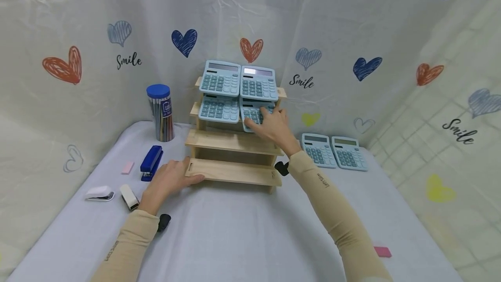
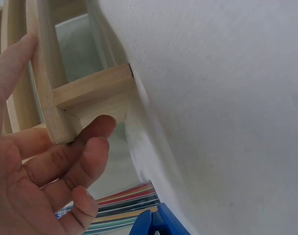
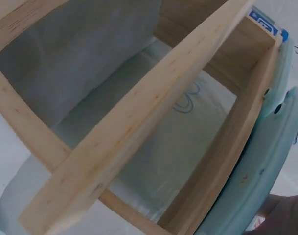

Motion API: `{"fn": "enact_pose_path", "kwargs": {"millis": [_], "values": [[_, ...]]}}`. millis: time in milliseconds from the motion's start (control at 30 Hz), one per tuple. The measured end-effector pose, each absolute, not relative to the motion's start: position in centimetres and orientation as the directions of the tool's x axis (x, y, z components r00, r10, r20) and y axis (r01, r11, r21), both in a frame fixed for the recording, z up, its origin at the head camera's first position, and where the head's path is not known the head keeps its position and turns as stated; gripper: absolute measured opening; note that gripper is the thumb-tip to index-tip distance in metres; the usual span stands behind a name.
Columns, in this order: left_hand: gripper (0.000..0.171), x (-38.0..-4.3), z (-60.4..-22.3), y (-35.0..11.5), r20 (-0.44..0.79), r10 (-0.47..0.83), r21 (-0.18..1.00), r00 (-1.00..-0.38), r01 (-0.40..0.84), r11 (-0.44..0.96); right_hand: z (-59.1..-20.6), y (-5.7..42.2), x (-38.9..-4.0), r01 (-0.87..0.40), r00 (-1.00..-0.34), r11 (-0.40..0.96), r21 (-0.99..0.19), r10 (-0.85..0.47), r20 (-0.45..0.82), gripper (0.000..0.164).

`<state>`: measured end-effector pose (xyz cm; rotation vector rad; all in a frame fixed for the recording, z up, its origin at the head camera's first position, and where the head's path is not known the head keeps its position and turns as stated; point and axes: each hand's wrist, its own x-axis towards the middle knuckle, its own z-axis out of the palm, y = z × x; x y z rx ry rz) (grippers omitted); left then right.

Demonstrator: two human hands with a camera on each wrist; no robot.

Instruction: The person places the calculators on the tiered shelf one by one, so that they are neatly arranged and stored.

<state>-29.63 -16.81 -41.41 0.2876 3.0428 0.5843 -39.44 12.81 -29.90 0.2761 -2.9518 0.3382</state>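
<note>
A tiered wooden rack (image 1: 235, 172) stands at the back of the table. My left hand (image 1: 169, 181) holds the left end of its lowest shelf, thumb along the front edge and fingers bent against the side post (image 2: 60, 125). On the second tier from the top, my right hand (image 1: 275, 129) grips a light blue calculator (image 1: 250, 115), thumb at its lower left and fingers over its right side. Its underside (image 3: 259, 171) shows in the right wrist view. Beside it leans another calculator (image 1: 219, 109); two more, an upper left calculator (image 1: 220, 78) and an upper right calculator (image 1: 258, 82), fill the top tier.
Two calculators (image 1: 318, 150) lie to the right of the rack. On the left are a pencil tub (image 1: 161, 114) with a blue lid, a blue stapler (image 1: 151, 163), a white stapler (image 1: 99, 193), another small white stapler (image 1: 129, 197) and a pink eraser (image 1: 127, 168). A pink block (image 1: 382, 252) lies front right.
</note>
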Motion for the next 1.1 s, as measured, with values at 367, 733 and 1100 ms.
{"fn": "enact_pose_path", "kwargs": {"millis": [367, 733, 1100], "values": [[0.099, -29.4, -41.1, -16.8, 0.017, 0.191, 0.362, -0.982, 0.184, 0.914, -29.4, 15.0, -39.1, -0.299, -0.954, 0.914, -0.274, -0.287, 0.083, 0.094], [0.1, -29.7, -41.0, -17.0, 0.001, 0.183, 0.37, -0.983, 0.171, 0.913, -30.0, 14.4, -40.0, -0.283, -0.958, 0.929, -0.238, -0.265, 0.106, 0.094], [0.101, -29.7, -41.3, -16.8, -0.013, 0.192, 0.372, -0.981, 0.174, 0.912, -31.0, 13.4, -40.0, -0.224, -0.969, 0.924, -0.309, -0.176, 0.176, 0.095]]}}
